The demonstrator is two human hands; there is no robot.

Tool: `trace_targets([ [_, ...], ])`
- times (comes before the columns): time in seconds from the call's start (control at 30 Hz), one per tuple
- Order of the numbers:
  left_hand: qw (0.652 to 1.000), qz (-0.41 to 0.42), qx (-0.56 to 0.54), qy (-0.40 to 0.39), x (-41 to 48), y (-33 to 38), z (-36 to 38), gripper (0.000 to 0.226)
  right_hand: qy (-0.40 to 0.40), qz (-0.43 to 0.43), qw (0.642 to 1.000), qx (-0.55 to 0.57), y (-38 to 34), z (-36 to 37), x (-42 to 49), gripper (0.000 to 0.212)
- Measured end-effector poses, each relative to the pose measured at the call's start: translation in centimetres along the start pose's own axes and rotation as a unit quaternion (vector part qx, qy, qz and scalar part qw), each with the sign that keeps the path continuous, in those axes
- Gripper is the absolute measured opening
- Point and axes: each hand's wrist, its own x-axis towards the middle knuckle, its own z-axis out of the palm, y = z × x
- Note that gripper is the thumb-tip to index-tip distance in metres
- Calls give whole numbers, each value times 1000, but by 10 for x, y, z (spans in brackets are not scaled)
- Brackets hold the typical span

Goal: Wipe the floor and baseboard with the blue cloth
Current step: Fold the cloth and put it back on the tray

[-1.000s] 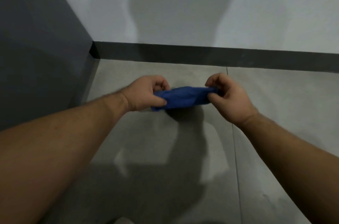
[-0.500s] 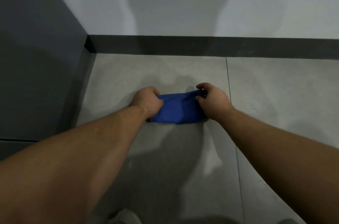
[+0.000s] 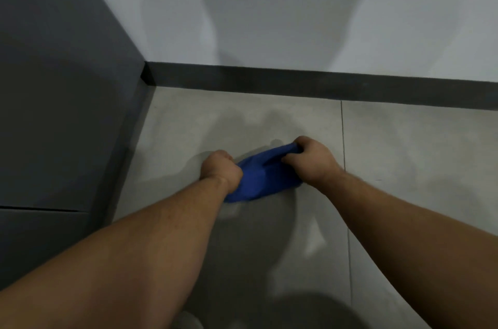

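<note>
Step in hand looks like setup for the floor wipe: one blue cloth (image 3: 265, 179) bunched low over the grey tiled floor (image 3: 404, 156), probably touching it, contact line not clear. Left hand (image 3: 221, 171) is closed in a fist on the cloth's near-left end; right hand (image 3: 310, 160) is closed on the far-right end, fingers curled over the fabric. Cloth sits between the two hands, stretched slightly on a diagonal, well short of the dark baseboard (image 3: 323, 85), which runs along the foot of the light wall (image 3: 296, 19). A dark grey cabinet side (image 3: 67, 99) closes off the left, meeting the baseboard at the corner. Count: one cloth, two hands, two bare forearms, one baseboard strip in view, one tile joint (image 3: 343, 140) running just right of the right hand. Judgement: no wiping stroke evident yet, floor looks dry around the cloth; task is early. Next move calls for flattening the cloth onto the tile, pressing down and sweeping, then working forward to the baseboard and the corner.
</note>
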Motion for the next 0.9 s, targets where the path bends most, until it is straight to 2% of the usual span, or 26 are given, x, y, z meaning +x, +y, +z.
trace_targets([
  [0.1, 986, -28, -124, -111, -32, 8, -20, 34, 5, -4, 995, 101, -28, -27, -23, 17],
  [0.17, 961, -27, -231, -152, -65, 20, -50, 26, 5, -5, 987, 158, -54, -59, -47, 22],
  [0.27, 911, -31, -380, -154, -123, 48, -120, 19, -23, -6, 973, 229, -108, -117, -90, 27],
  [0.47, 835, -9, -529, -153, -259, 121, -288, 17, -38, -8, 938, 345, -268, -234, -208, 38],
  [0.57, 818, -18, -561, -126, -328, 161, -372, 22, -63, -21, 932, 355, -355, -299, -265, 48],
  [0.63, 821, -22, -563, -91, -371, 188, -428, 27, -80, -39, 933, 349, -410, -342, -297, 53],
  [0.73, 822, -19, -568, -32, -429, 226, -506, 12, -117, -63, 938, 321, -489, -400, -336, 55],
  [0.8, 808, -16, -589, 9, -457, 243, -549, 7, -157, -80, 928, 327, -539, -432, -356, 55],
  [0.9, 783, 1, -622, 31, -483, 252, -602, 14, -216, -121, 921, 301, -605, -464, -372, 50],
])
